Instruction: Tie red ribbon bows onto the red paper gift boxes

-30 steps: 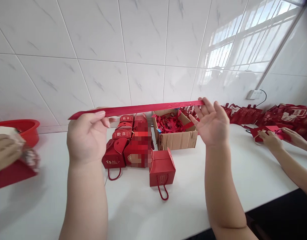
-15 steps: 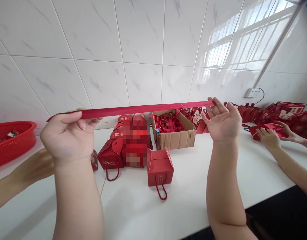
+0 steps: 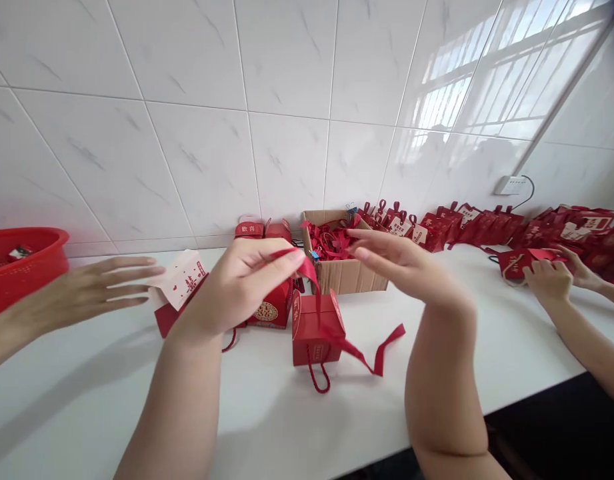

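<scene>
My left hand (image 3: 249, 283) pinches one end of a red ribbon (image 3: 354, 349) between thumb and fingers. The ribbon hangs down across the front of a small red gift box (image 3: 311, 340), and its loose end bends up to the right. That box stands upright on the white table with a rope handle drooping from its front. My right hand (image 3: 414, 270) is open, fingers stretched out, with nothing visible in it. From this angle it overlaps the right side of a cardboard box (image 3: 349, 277) full of red ribbons.
More red gift boxes (image 3: 267, 317) stand behind my left hand. At left, another person's hand (image 3: 117, 283) reaches toward a red-and-white box (image 3: 179, 287), near a red basket (image 3: 51, 253). At right, another person's hands (image 3: 549, 277) handle a red item. Red gift bags (image 3: 451, 223) line the wall.
The ribbon was stretched level between both hands; my right hand has let go of its end, which fell across the gift box. Both hands came lower and closer together. The left-hand person's hand reached in.
</scene>
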The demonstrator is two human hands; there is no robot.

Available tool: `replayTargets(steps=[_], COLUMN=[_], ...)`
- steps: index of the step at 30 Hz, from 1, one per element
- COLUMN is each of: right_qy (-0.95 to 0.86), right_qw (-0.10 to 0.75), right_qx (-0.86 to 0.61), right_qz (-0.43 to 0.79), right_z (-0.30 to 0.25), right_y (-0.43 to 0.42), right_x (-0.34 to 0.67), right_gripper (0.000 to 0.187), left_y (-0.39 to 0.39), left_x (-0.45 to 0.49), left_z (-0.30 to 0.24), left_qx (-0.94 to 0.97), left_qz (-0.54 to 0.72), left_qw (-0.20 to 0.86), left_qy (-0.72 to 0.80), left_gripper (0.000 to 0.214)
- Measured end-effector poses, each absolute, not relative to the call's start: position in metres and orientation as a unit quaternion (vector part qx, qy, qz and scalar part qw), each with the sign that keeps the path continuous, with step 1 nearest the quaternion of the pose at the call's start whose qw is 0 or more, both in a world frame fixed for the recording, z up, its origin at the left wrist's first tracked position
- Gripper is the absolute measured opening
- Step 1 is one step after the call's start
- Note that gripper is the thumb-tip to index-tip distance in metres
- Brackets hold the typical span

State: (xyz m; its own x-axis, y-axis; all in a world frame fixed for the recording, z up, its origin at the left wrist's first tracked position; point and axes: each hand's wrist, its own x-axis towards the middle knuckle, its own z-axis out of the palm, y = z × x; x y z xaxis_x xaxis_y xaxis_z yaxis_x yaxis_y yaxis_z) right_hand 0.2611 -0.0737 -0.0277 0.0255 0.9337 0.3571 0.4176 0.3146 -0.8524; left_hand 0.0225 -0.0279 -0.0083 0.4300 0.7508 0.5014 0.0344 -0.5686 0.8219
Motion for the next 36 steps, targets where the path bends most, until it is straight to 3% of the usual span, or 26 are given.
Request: replayTargets(steps=[3,8,13,18,22,36], right_qy=[-0.711,-0.686,-0.704,-0.761,-0.760,-0.776], right_qw=[0.435,0.384,0.369,0.177,0.099,0.079], right_qx=[-0.361,-0.311,-0.409,-0.514,-0.549,-0.515], right_qz=[0.419,0.534,0.448,0.353,0.334,0.355], right_z=[-0.027,-0.033,-0.033,-0.042,-0.055,-0.062], right_y=[-0.059,-0.041,-0.045,-0.038,-0.019,-0.005], right_x=[0.236,0.235,0.265,0.296,0.302,0.305], right_gripper=[0.046,0.024,0.030,0.036,0.036,0.036], left_y=[-0.033,-0.031,-0.025,-0.009,0.001,0.010], left_x=[0.033,0.043,0.046,0.049,0.060,0.072], left_z=[-0.010,-0.014,-0.020,-0.036,-0.048,-0.060], left_qx=[0.811,0.813,0.825,0.879,0.889,0.885], left_qz=[0.360,0.396,0.314,0.130,0.075,0.050], left_qw=[0.393,0.330,0.317,0.226,0.192,0.177], left_qy=[0.241,0.270,0.347,0.398,0.410,0.427], left_gripper=[0.035,0.024,0.022,0.016,0.016,0.023])
